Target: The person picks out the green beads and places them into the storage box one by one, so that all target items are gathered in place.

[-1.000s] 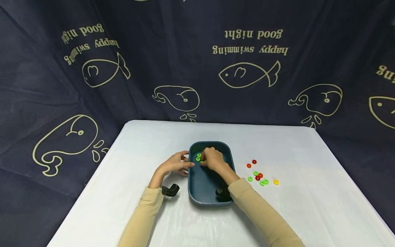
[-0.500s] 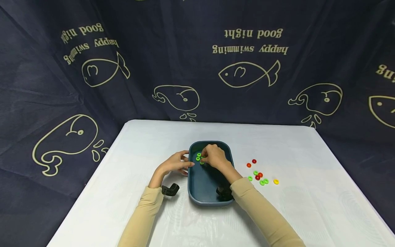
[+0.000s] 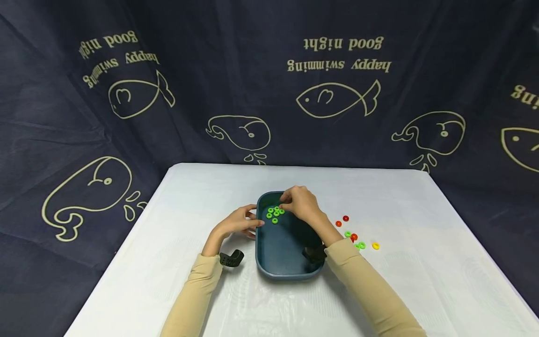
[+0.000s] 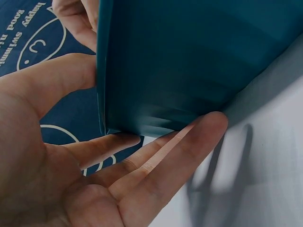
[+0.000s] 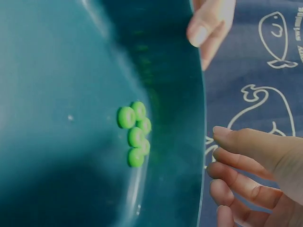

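A deep dark-teal tray (image 3: pixel 278 252) with rounded corners stands on the white table. My left hand (image 3: pixel 237 223) holds its left wall, thumb over the rim and fingers along the outside; the left wrist view shows those fingers (image 4: pixel 175 165) against the outer wall. Several small bright green rings (image 3: pixel 276 214) lie clustered inside at the far left, seen close up as green rings (image 5: pixel 136 137) in the right wrist view. Over the tray's far right part is my right hand (image 3: pixel 301 204), its loosely bent fingers apart from the rings and holding nothing.
Right of the tray lie loose rings: red rings (image 3: pixel 345 218), green rings (image 3: pixel 362 245) and a yellow ring (image 3: pixel 376 245). My right forearm partly covers some of them. A dark patterned cloth (image 3: pixel 236 84) hangs behind the table's far edge.
My right hand has lifted from the green rings and moved back and to the right, uncovering more of them. The left hand stays at the tray's wall.
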`<state>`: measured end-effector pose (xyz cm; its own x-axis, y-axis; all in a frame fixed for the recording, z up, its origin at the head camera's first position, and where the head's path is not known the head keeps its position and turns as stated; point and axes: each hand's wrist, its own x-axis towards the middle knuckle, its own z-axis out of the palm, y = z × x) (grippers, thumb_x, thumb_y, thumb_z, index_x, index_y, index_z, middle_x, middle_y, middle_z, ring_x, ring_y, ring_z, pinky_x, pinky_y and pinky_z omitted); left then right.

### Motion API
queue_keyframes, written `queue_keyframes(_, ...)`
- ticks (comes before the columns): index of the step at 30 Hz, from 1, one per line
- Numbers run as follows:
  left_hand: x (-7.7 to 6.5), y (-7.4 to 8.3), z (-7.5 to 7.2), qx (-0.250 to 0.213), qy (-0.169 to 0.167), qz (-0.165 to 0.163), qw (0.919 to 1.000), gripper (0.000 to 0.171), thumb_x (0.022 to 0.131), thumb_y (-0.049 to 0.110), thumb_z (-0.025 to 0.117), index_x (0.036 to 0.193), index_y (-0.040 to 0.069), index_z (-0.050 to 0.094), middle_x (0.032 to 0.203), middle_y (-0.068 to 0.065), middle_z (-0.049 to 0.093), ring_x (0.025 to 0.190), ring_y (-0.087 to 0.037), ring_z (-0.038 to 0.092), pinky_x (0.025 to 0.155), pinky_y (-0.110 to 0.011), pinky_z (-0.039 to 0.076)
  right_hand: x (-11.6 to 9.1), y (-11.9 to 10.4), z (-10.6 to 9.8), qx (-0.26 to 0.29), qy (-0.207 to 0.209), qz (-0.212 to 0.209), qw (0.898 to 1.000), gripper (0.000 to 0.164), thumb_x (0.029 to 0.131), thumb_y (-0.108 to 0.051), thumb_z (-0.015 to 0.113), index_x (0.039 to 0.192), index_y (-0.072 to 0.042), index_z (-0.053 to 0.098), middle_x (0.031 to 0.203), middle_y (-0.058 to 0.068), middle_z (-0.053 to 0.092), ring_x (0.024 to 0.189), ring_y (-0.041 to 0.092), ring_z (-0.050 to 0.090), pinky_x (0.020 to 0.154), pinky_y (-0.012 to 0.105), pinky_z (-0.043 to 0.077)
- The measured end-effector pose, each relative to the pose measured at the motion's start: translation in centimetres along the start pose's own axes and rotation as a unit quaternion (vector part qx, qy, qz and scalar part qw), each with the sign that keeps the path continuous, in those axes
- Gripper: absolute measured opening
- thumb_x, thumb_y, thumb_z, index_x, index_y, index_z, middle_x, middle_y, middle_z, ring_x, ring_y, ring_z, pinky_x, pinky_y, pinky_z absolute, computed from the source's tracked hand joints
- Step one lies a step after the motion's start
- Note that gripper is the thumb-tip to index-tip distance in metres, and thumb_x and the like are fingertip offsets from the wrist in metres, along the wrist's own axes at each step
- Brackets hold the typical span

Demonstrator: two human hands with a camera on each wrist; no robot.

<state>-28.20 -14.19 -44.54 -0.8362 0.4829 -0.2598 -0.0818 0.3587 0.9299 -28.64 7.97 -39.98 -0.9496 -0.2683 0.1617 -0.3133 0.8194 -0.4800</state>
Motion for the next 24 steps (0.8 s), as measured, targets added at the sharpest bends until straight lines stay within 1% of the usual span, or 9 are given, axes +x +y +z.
queue_keyframes(4,0.0,-0.1,0.0,-0.002,0.003,-0.003,1.0000,0.072,0.086,0.017,0.067,0.146,0.003,0.028,0.117,-0.025,0.053,0.088,-0.029,0.069,0.071,-0.042,0.062,-0.2,0.2,-0.9,0.003,-0.001,0.005,1.000,0.023,0.079,-0.024,0.076,0.098,-0.011,0.074,0.090,0.003,0.073,0.084,0.018,0.067,0.069,0.035,0.058)
queue_keyframes(8,-0.1,0.0,0.1,-0.001,0.003,-0.002,1.0000,0.072,0.086,0.017,0.067,0.146,0.003,0.028,0.117,-0.025,0.053,0.087,-0.029,0.068,0.072,-0.043,0.062,-0.6,0.5,-2.0,0.013,0.012,0.006,1.000,0.024,0.079,-0.024,0.075,0.098,-0.010,0.074,0.092,0.005,0.073,0.086,0.020,0.067,0.070,0.038,0.058)
queue_keyframes(11,-0.1,0.1,0.1,-0.001,0.004,-0.001,1.0000,0.072,0.086,0.016,0.066,0.146,0.003,0.028,0.116,-0.024,0.054,0.086,-0.028,0.069,0.072,-0.044,0.062,-1.1,0.9,-3.0,0.019,0.026,0.008,0.999,0.024,0.080,-0.024,0.075,0.099,-0.009,0.074,0.093,0.006,0.073,0.086,0.022,0.067,0.067,0.038,0.057)
queue_keyframes(16,-0.2,0.3,0.1,0.002,0.005,0.001,1.0000,0.073,0.086,0.016,0.066,0.146,0.002,0.027,0.115,-0.024,0.054,0.086,-0.028,0.069,0.072,-0.044,0.062,-1.9,1.8,-4.3,0.025,0.042,0.017,0.999,0.024,0.081,-0.024,0.074,0.100,-0.010,0.074,0.094,0.007,0.072,0.082,0.023,0.066,0.058,0.032,0.055)
queue_keyframes(24,-0.2,0.1,0.2,0.003,0.008,-0.003,1.0000,0.074,0.086,0.017,0.067,0.146,0.003,0.027,0.117,-0.024,0.053,0.086,-0.027,0.069,0.072,-0.044,0.062,-2.8,3.4,-5.5,0.022,0.055,0.033,0.998,0.023,0.080,-0.027,0.074,0.099,-0.013,0.074,0.092,0.007,0.073,0.080,0.022,0.064,0.053,0.026,0.050)
